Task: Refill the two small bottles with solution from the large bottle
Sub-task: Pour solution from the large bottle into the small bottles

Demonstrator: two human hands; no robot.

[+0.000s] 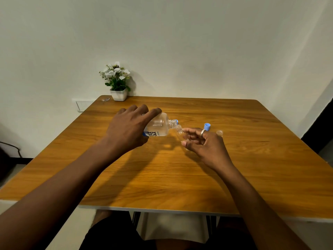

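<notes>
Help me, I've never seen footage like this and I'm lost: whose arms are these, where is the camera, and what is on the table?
There is no machine here. A person wears one camera on the head, so you look forward and down along their own arms. The left hand grips the large bottle, tipped with its open mouth at a small bottle, which the right hand holds in its fingers. On the wooden table stand a second small bottle, uncapped, a blue cap beside it, and a potted plant at the far edge.
</notes>
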